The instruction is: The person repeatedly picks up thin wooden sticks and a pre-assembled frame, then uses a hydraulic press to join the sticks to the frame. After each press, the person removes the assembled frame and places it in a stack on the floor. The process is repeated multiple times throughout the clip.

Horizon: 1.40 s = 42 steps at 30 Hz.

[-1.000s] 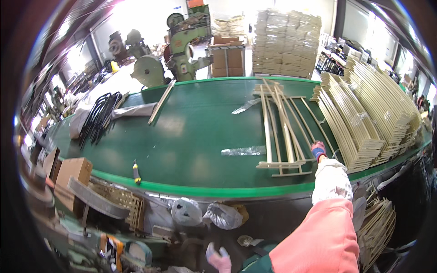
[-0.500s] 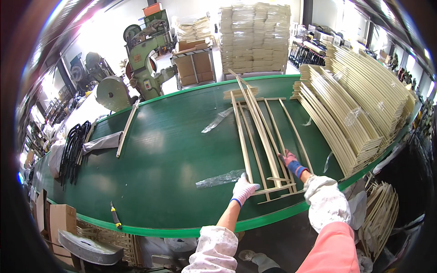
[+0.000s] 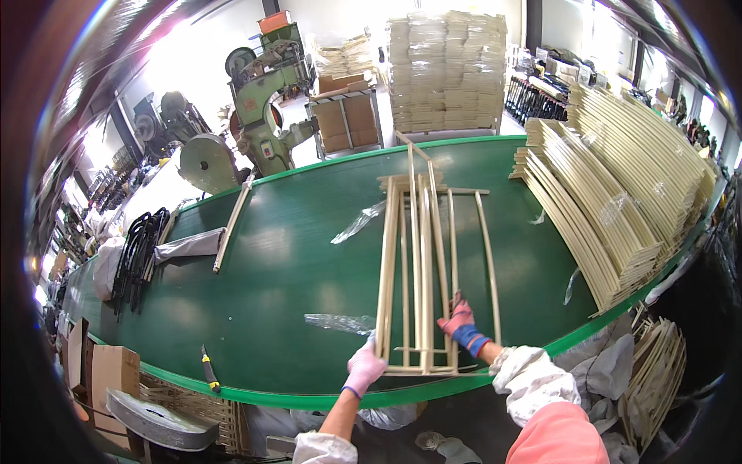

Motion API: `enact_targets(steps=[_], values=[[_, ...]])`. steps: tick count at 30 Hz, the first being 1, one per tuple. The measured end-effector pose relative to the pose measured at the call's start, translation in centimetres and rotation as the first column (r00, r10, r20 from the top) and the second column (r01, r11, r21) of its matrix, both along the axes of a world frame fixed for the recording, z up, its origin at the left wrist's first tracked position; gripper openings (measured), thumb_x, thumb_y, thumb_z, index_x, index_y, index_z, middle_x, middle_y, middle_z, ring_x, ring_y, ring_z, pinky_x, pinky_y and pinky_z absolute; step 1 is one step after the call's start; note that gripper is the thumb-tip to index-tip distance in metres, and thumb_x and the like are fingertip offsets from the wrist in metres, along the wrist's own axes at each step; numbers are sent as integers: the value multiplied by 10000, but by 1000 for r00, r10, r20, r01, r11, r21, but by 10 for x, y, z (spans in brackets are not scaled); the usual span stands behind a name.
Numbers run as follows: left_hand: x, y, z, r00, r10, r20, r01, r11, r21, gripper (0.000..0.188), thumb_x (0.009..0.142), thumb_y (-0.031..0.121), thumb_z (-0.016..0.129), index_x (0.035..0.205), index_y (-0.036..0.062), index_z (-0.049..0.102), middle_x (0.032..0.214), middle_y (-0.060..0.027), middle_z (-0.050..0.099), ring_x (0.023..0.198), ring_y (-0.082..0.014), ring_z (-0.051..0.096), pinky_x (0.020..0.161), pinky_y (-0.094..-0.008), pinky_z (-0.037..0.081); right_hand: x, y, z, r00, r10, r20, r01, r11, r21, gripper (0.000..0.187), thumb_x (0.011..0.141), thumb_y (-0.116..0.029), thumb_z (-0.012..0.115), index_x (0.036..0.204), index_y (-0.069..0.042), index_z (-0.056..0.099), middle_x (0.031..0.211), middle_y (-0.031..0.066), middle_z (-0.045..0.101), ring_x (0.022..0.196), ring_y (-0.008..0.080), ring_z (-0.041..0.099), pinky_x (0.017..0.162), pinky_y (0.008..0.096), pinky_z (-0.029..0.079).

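Several cream-coloured frames [image 3: 421, 278] of thin bars lie overlapping on the green-topped table [image 3: 294, 271], their long bars running away from me. My left hand [image 3: 364, 366], in a pale pink glove, is closed on the near left corner of these frames. In a pink glove with a blue cuff, my right hand [image 3: 459, 319] is closed around a long bar in the middle right of the bunch. Its fingertips are partly hidden by the bar. Strips of clear plastic wrap [image 3: 340, 322] lie left of the frames.
A tall leaning stack of cream frames [image 3: 618, 209] fills the table's right end. A yellow-and-black utility knife [image 3: 209, 370] lies near the front edge. Black bent tubes [image 3: 137, 251] lie at the left. Beyond the table stand a green press machine [image 3: 259, 116] and a wrapped pallet stack [image 3: 447, 73].
The near ends of the frames have shifted left and toward me, with both hands moving along. The bars now stand straighter and closer together. The whole view has turned slightly.
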<state>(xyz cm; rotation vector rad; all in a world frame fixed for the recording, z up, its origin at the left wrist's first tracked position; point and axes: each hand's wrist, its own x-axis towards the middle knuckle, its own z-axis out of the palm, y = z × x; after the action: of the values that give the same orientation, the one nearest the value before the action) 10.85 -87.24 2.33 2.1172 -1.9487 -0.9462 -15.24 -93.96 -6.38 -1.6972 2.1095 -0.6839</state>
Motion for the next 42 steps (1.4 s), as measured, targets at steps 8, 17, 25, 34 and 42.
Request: enact_targets(steps=[8, 17, 25, 34, 42], values=[[132, 45, 23, 975, 216, 46, -213, 975, -57, 739, 700, 129, 571, 1389, 223, 320, 1072, -200, 607, 1000, -358, 580, 862, -391, 463, 165, 26, 26, 966, 225, -124, -193, 955, 226, 1120, 634, -462, 642, 1368, 135, 43, 1421, 325, 137, 1299, 444, 229, 1118, 415, 149], [157, 67, 4, 962, 251, 111, -244, 967, -73, 679, 748, 239, 585, 1368, 131, 331, 1255, -156, 500, 1159, -318, 469, 993, -420, 349, 161, 122, 86, 598, 774, -208, -800, 593, -95, 650, 785, -536, 538, 1238, -72, 489, 1256, 187, 455, 1120, 366, 429, 920, 486, 356], [155, 92, -5, 947, 229, 227, -144, 930, -339, 631, 785, 335, 591, 1337, 96, 400, 1223, -115, 531, 1140, -287, 473, 1007, -397, 314, 150, 91, 111, 215, 975, -60, -974, 218, 57, 144, 726, -72, 575, 868, -60, 594, 884, 118, 612, 876, 299, 604, 741, 378, 504], [11, 37, 40, 458, 108, -882, -383, 920, -86, 524, 873, 253, 574, 1263, -56, 412, 1013, -242, 619, 823, -257, 640, 667, -326, 485, 82, 154, 179, 282, 858, -429, -959, 236, -160, 104, 755, -134, 557, 788, -38, 535, 771, 135, 547, 682, 298, 578, 513, 391, 452], [-58, 25, 5, 695, 114, -710, -424, 862, -278, 290, 830, -14, 462, 1101, -10, 565, 730, -101, 613, 638, -176, 602, 619, -296, 497, 20, 187, 81, 382, 739, -556, -888, 459, 0, 434, 732, -418, 617, 925, -32, 562, 902, 144, 557, 846, 324, 554, 696, 433, 464]])
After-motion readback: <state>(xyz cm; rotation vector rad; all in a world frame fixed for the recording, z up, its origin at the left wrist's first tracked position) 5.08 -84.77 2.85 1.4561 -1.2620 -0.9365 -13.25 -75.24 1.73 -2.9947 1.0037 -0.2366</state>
